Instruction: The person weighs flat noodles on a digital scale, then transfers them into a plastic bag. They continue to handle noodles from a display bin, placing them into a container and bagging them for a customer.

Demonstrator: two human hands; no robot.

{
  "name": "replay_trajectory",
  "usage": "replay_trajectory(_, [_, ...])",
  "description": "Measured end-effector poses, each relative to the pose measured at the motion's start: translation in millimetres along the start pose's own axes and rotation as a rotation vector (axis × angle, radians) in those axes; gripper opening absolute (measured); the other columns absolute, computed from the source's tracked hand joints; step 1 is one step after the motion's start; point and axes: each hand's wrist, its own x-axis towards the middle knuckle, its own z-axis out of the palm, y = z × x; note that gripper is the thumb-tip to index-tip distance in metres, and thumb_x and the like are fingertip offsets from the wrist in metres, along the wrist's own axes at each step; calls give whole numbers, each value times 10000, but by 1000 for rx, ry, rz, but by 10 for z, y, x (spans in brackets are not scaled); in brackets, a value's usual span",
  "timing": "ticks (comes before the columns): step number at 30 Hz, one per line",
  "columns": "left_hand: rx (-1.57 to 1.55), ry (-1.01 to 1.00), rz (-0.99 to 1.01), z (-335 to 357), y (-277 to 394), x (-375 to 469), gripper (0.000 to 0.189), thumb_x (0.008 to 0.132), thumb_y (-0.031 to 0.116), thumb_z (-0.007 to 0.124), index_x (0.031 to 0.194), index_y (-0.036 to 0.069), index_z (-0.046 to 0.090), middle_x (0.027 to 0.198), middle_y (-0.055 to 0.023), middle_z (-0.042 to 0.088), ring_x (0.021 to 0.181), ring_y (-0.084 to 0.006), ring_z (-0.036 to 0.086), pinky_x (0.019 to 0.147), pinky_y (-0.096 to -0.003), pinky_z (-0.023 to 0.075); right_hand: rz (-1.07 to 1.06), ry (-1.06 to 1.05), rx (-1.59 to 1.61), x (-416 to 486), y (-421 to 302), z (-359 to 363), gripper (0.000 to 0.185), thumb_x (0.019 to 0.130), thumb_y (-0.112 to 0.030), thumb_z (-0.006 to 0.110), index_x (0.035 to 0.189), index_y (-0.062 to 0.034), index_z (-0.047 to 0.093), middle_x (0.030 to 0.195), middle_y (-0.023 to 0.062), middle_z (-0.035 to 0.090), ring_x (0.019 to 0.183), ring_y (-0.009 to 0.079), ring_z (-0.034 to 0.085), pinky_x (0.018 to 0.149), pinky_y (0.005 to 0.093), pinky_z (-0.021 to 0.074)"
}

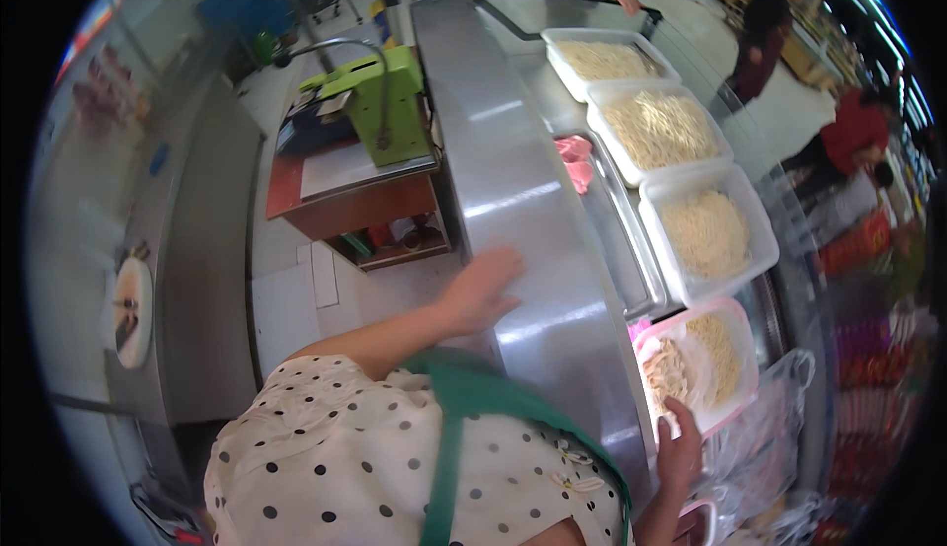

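Observation:
My left hand (484, 287) is stretched over the stainless steel counter (540, 250), slightly blurred, thumb apart from the fingers. Nothing shows in it. At the lower right, my right hand (679, 446) is at the near edge of a pink-rimmed white tray (746, 339). Its thumb and forefinger are spread, and I cannot tell whether they touch the tray. Inside that tray lie wide pale noodle strips (666, 372) on one side and thinner noodles (714, 354) on the other.
White tubs of noodles (706, 231) line the glass display case. Beside them, a metal tray (621, 250) has pink meat (575, 161) near its far end. A green machine (385, 106) stands on a wooden cabinet (355, 209). Clear plastic bags (769, 420) hang at right. People stand beyond the glass.

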Motion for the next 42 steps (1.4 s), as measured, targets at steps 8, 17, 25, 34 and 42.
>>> replay_trajectory(8, [-4,211,226,304,-352,-138,391,802,193,603,1172,70,600,1289,-154,514,1238,-343,424,1067,-505,286,-236,-68,-412,-74,-281,894,656,821,-223,592,1384,17,356,1391,306,373,1270,465,377,1083,491,284])
replay_trajectory(17, [-125,257,203,416,-418,-181,364,859,268,587,1179,96,599,1316,-145,473,1312,-327,354,1125,-506,210,-211,-36,-392,-84,-206,1048,568,908,-215,477,1393,48,342,1400,259,399,1288,418,384,1088,441,291])
replay_trajectory(25, [-410,435,75,711,-388,-635,606,811,287,682,1346,98,469,1496,-164,288,1407,-357,215,1126,-478,246,-195,18,-409,-38,17,1087,541,968,-270,432,1398,48,345,1433,238,373,1324,383,356,1109,404,270])
replay_trajectory(34, [-359,-349,-1327,796,-3019,-4432,412,867,359,553,1125,49,640,1070,-199,652,994,-355,620,893,-465,476,-157,237,-805,-2,35,1132,601,947,-354,470,1316,117,409,1346,307,439,1262,431,405,1087,446,295])
replay_trajectory(42, [-234,399,-1854,-775,-3967,-7640,329,880,281,563,1053,19,660,936,-159,683,815,-287,653,727,-392,503,27,424,-726,-60,-488,1934,561,943,-345,452,1295,92,450,1317,276,480,1232,403,445,1046,442,337])
